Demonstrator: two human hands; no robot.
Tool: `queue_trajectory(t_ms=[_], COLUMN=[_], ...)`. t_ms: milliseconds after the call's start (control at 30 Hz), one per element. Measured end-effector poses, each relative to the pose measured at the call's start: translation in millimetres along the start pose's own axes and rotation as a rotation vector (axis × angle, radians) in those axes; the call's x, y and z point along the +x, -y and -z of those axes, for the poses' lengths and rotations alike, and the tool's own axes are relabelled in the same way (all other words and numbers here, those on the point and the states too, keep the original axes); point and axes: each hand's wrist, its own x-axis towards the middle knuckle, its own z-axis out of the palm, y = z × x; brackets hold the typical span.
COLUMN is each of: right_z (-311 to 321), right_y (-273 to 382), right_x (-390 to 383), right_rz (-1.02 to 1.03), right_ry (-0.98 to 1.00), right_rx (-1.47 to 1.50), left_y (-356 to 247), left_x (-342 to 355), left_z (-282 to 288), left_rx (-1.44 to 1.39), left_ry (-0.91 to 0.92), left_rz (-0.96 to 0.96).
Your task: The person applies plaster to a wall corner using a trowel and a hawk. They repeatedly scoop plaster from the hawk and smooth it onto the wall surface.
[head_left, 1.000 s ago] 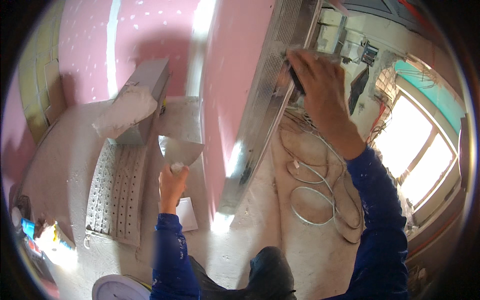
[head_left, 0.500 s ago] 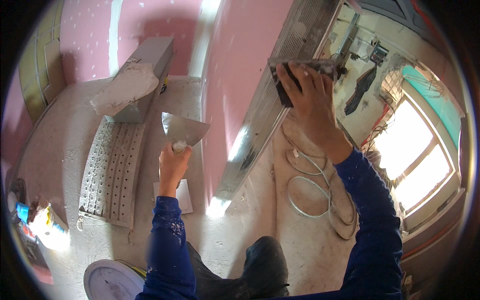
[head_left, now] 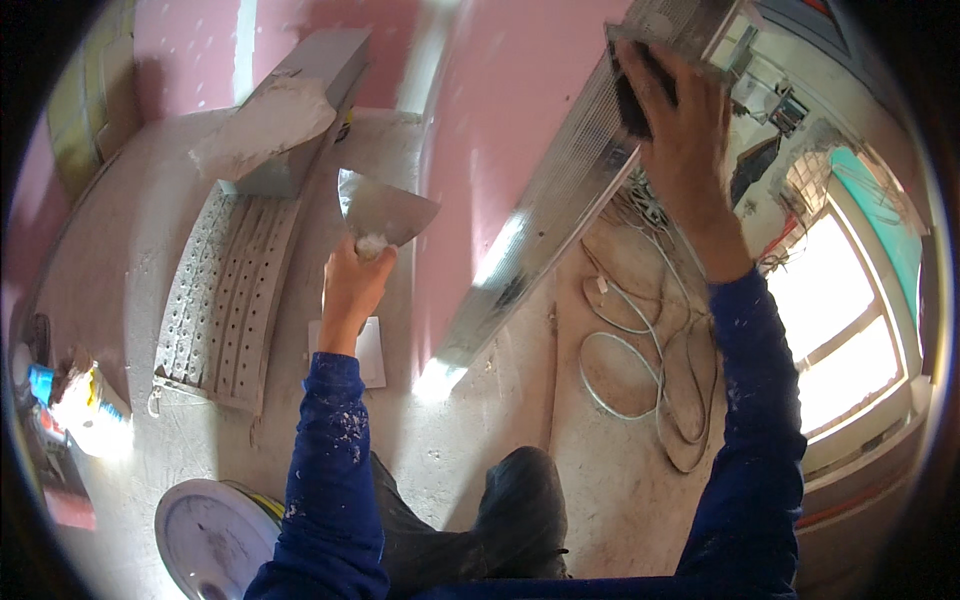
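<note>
My left hand (head_left: pixel 352 292) is closed round the handle of a wide putty knife (head_left: pixel 388 208), its blade pointing away from me, apart from the wall. Up at the right, my right hand (head_left: pixel 692 135) grips a dark, flat, rectangular tool (head_left: pixel 630 100), perhaps a trowel or a sanding block; its kind cannot be made out. Its working face is hidden against the wall's narrow end, where a grey strip with a perforated pattern (head_left: pixel 545 215) runs along the edge. Beside that strip rises the pink plasterboard face (head_left: pixel 480 130).
A perforated metal step platform (head_left: pixel 225 300) stands left, bearing a grey box-like profile (head_left: pixel 325 75) and a plaster-smeared board (head_left: pixel 270 125). Near my left arm is a round bucket lid (head_left: pixel 215 540). Cables (head_left: pixel 650 350) coil on the floor at right, towards a bright window (head_left: pixel 840 310).
My right hand has slid the dark tool farther up along the wall's end, blurring slightly. My left hand still holds the putty knife, a little higher in view. The whole view has shifted somewhat.
</note>
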Motion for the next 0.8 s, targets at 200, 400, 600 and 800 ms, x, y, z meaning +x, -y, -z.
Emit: queue_trajectory(t_ms=[200,400,600,800], right_z=[-18.4,-25.6,-11.0,30.1], right_y=[62.1,108.7,132.2,99.0], right_x=[-77.2,-129.0,-143.0,-103.1], right_rz=[0.005,0.036,-0.002,-0.089], right_ry=[0.197,0.22,0.309,0.333], right_rx=[0.056,0.122,0.192,0.132], left_y=[-3.0,-4.9,-11.3,-7.1], left_x=[-0.5,0.4,-7.2,-5.3], left_z=[4.7,5.2,4.8,7.9], left_rx=[0.004,0.038,-0.043,0.093], left_ry=[-0.03,-0.002,0.028,-0.033], left_rz=[0.023,0.03,0.093,0.011])
